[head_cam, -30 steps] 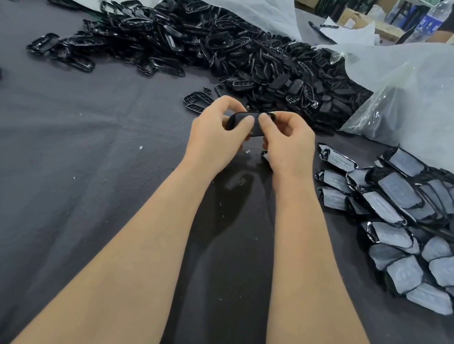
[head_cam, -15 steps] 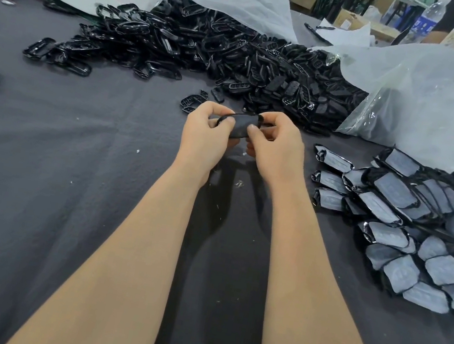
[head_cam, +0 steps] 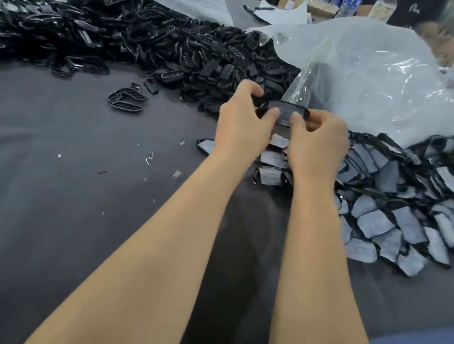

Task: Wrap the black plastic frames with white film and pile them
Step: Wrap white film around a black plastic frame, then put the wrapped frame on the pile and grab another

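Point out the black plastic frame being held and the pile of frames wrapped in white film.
black plastic frame (head_cam: 285, 112): head view, middle of its visible face.
pile of wrapped frames (head_cam: 376, 223): head view, one wrapped piece mid-pile.

Soft, even light falls from overhead, moderately bright. A diffuse shadow pools on the dark surface (head_cam: 33, 198) between the forearms (head_cam: 162, 236), toward 6 o'clock. White glare streaks the clear plastic bag (head_cam: 373, 76) at 1 o'clock, and small glints dot the heap of black frames (head_cam: 123, 32) at 11 o'clock. The held frame (head_cam: 286, 112) looks smeared. The background from 12 to 2 o'clock is blurred, and wide-angle stretch bends the edges.
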`<state>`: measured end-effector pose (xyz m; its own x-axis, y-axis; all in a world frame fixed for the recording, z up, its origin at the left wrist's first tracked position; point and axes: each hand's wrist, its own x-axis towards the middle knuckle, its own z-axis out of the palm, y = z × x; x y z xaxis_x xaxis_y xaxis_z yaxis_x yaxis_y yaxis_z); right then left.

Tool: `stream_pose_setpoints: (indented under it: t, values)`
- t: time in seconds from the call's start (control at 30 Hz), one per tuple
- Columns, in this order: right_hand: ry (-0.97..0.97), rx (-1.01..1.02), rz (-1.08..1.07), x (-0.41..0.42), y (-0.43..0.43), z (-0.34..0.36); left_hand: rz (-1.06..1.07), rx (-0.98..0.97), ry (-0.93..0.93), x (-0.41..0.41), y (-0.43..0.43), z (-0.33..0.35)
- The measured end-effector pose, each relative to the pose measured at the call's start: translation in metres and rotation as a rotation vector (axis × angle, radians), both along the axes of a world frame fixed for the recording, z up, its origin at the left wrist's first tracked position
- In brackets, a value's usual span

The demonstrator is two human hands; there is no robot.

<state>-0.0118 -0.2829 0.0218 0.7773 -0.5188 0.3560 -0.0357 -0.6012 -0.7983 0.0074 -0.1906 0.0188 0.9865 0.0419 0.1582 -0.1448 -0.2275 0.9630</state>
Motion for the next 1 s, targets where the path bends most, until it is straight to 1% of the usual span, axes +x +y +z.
stream_pose_setpoints:
  t: [0.07, 0.1, 0.2, 0.33, 0.37, 0.43, 0.5, 0.57, 0.7, 0.8, 0.93, 1.0]
  values:
    - [-0.021, 0.023, -0.09, -0.007, -0.022, 0.004, -0.031, -0.036, 0.008, -0.002, -0.027, 0.002]
    - [-0.026, 0.031, -0.129, -0.01, -0.032, 0.004, -0.042, -0.01, -0.006, -0.003, -0.039, 0.002]
    - [0.022, -0.013, -0.247, -0.019, -0.054, -0.005, -0.051, 0.153, -0.076, -0.004, -0.07, -0.005]
    - [0.167, -0.071, -0.387, -0.019, -0.065, -0.014, -0.038, 0.469, -0.123, 0.002, -0.091, -0.017]
    - [0.195, -0.082, -0.411, -0.018, -0.065, -0.014, -0.027, 0.512, -0.119, 0.004, -0.091, -0.02]
    - [0.194, -0.095, -0.435, -0.015, -0.062, -0.012, -0.014, 0.514, -0.109, 0.006, -0.091, -0.021]
    - [0.133, -0.119, -0.439, -0.012, -0.055, -0.009, -0.02, 0.439, -0.096, 0.007, -0.086, -0.019]
    - [0.046, -0.133, -0.408, -0.009, -0.042, -0.005, -0.026, 0.318, -0.079, 0.008, -0.075, -0.013]
    - [-0.045, -0.154, -0.261, 0.006, -0.001, 0.008, 0.053, 0.067, -0.088, 0.017, -0.027, 0.0]
    - [-0.009, -0.157, -0.052, 0.023, 0.045, 0.011, 0.208, -0.062, -0.053, 0.029, 0.027, 0.003]
    - [0.13, -0.161, 0.302, 0.049, 0.116, 0.001, 0.437, -0.312, 0.045, 0.042, 0.105, -0.005]
    - [0.189, -0.163, 0.454, 0.06, 0.15, -0.007, 0.54, -0.38, 0.08, 0.047, 0.137, -0.01]
